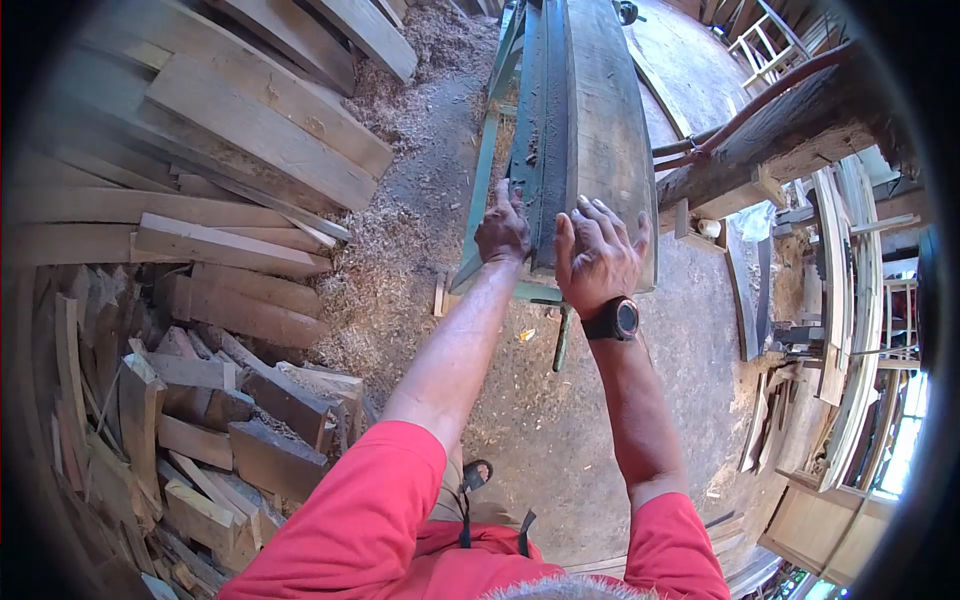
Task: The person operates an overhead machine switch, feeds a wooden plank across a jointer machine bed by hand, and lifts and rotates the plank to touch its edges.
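A long wooden plank lies along a green metal machine that looks like a jointer. My right hand rests flat on the plank's near end, fingers stretched forward and thumb apart, with a dark watch on the wrist. To its left, my left hand is at the machine's green metal edge. Its index finger points forward and the other fingers are partly bent; I see nothing held in it. Wood chips lie on the metal beside the plank.
Stacked boards and offcuts fill the left side. Sawdust covers the floor beside the machine. A thick wooden beam stands close on the right, with long boards beyond it. A green rod sticks out below the machine.
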A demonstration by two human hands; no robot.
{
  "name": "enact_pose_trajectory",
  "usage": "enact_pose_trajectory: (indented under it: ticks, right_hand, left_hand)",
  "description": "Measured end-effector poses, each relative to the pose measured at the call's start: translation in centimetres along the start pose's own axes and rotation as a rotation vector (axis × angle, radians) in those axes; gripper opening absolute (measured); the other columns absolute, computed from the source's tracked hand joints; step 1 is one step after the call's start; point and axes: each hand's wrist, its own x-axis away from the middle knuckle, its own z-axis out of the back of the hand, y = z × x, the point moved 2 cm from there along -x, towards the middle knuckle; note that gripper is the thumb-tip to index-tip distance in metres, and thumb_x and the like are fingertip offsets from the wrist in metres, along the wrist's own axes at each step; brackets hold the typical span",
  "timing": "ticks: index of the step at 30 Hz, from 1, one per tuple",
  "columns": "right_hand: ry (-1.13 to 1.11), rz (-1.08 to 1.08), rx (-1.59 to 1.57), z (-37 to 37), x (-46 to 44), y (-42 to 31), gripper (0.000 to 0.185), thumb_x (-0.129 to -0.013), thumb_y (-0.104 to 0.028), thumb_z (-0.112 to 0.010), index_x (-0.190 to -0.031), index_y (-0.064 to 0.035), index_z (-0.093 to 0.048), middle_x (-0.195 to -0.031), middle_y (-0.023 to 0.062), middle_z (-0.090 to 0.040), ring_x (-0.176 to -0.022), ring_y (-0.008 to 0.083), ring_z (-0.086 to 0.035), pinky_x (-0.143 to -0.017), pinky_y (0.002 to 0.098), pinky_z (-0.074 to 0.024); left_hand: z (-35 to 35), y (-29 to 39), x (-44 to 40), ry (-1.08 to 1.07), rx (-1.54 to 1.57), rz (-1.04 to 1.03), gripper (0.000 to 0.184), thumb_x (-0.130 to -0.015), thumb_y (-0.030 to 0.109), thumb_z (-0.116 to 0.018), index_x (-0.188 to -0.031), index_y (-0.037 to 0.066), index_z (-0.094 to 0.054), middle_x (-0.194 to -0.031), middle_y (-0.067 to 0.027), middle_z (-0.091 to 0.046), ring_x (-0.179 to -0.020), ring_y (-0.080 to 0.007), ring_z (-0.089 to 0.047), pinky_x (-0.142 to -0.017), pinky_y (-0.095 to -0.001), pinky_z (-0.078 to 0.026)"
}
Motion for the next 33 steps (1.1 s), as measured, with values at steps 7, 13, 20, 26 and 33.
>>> enact_pose_trajectory:
  ticks: [7, 13, 20, 26, 33]
  right_hand:
    - [0.006, 0.032, 0.023, -1.5, -1.7, 1.0, 0.031, -0.101, -0.035, -0.069, -0.102, -0.0067, -0.081, -0.121, 0.0091, -0.079, -0.123, 0.0265, -0.070, -0.123, 0.0655, -0.0279]
    - [-0.004, 0.047, 0.037, -2.8, -3.1, 2.0, 0.028, -0.101, -0.032, -0.068, -0.101, -0.0067, -0.080, -0.121, 0.0108, -0.079, -0.122, 0.0270, -0.071, -0.121, 0.0619, -0.0317]
    - [-0.005, 0.073, 0.028, -4.1, -4.8, 2.9, 0.033, -0.102, -0.034, -0.065, -0.103, -0.0053, -0.080, -0.121, 0.0124, -0.079, -0.121, 0.0287, -0.071, -0.121, 0.0620, -0.0303]
    - [0.009, 0.110, 0.033, -5.4, -6.1, 4.0, 0.031, -0.102, -0.033, -0.064, -0.101, -0.0065, -0.079, -0.119, 0.0125, -0.079, -0.118, 0.0284, -0.073, -0.118, 0.0601, -0.0345]
    - [-0.025, 0.097, 0.068, -6.7, -8.3, 5.2, 0.034, -0.104, -0.037, -0.061, -0.104, -0.0079, -0.080, -0.120, 0.0134, -0.079, -0.116, 0.0300, -0.073, -0.117, 0.0570, -0.0369]
  left_hand:
    - [0.2, 0.2, 0.3, 0.047, 0.022, -0.003, 0.044, -0.114, 0.047, -0.041, -0.146, 0.020, -0.055, -0.100, -0.0260, -0.077, -0.094, -0.0502, -0.075, -0.078, -0.0619, -0.057]
    - [0.2, 0.1, 0.4, 0.070, 0.038, -0.009, 0.045, -0.114, 0.049, -0.040, -0.142, 0.020, -0.060, -0.101, -0.0254, -0.078, -0.093, -0.0498, -0.075, -0.078, -0.0620, -0.057]
    - [0.3, 0.2, 0.3, 0.074, 0.042, 0.030, 0.043, -0.114, 0.050, -0.040, -0.141, 0.024, -0.062, -0.100, -0.0273, -0.077, -0.093, -0.0507, -0.074, -0.078, -0.0614, -0.057]
    - [0.3, 0.1, 0.5, 0.106, 0.041, 0.028, 0.042, -0.114, 0.050, -0.042, -0.138, 0.023, -0.064, -0.097, -0.0261, -0.077, -0.091, -0.0500, -0.075, -0.077, -0.0611, -0.057]
    - [0.1, -0.2, 0.5, 0.113, 0.043, 0.022, 0.040, -0.114, 0.048, -0.042, -0.136, 0.024, -0.065, -0.095, -0.0258, -0.077, -0.090, -0.0495, -0.074, -0.075, -0.0611, -0.057]
